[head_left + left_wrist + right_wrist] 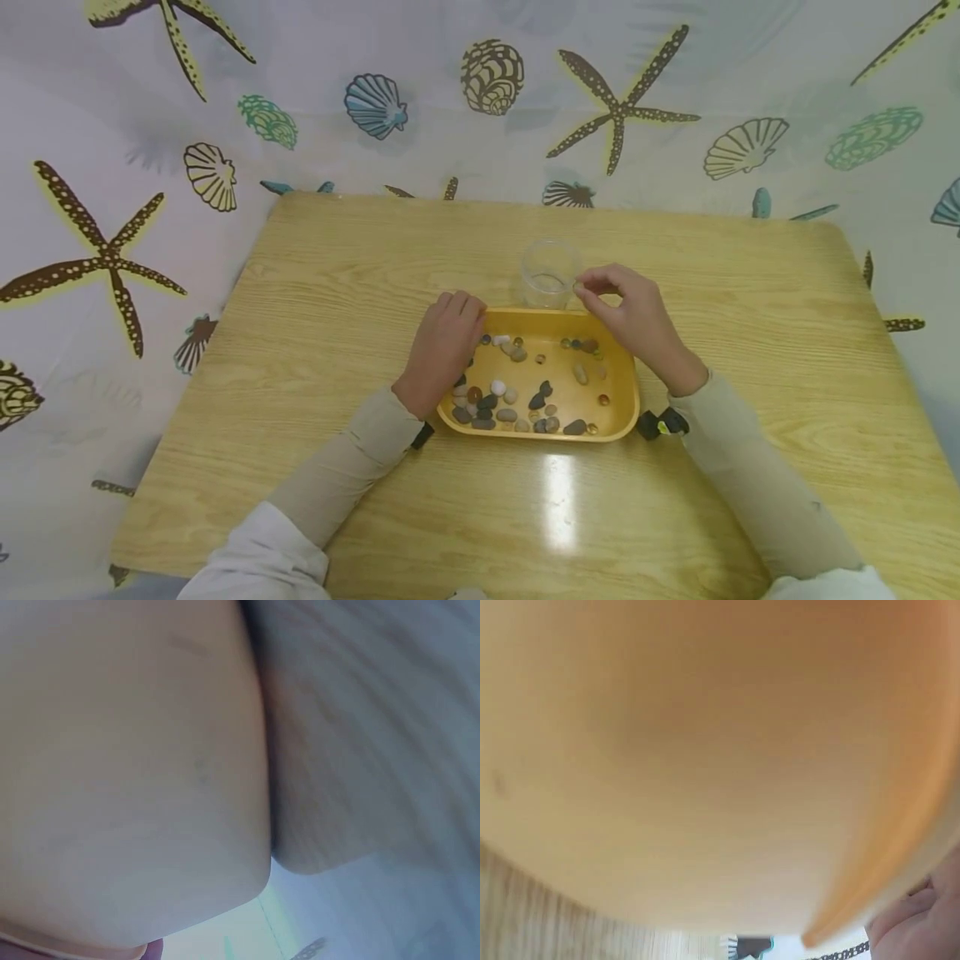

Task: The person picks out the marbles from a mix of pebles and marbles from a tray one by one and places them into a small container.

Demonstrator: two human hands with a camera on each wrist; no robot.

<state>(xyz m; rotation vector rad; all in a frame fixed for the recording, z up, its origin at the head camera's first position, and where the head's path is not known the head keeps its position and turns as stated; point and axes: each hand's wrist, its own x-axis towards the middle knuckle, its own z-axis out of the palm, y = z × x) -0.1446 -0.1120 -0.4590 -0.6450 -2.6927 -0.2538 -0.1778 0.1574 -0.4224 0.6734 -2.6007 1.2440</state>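
Note:
A yellow plastic tray [555, 437] holds many stones and glass marbles, with a cluster of stones [487, 402] at its left front. My left hand [448, 342] grips the tray's left back corner, its fingers over the rim. In the left wrist view the tray's wall [150, 787] fills much of the picture. Just beyond the tray stands a clear plastic cup [550, 267]. Beside the cup's right side, my right hand [633, 312] pinches a small glass marble [577, 286] between thumb and forefinger. The tray's wall [690, 787] covers most of the right wrist view.
All of this sits on a wooden table [360, 258]. Behind it hangs a pale curtain [435, 150] printed with shells and starfish. A black strap piece [662, 424] shows at the right wrist, near the tray's right front corner.

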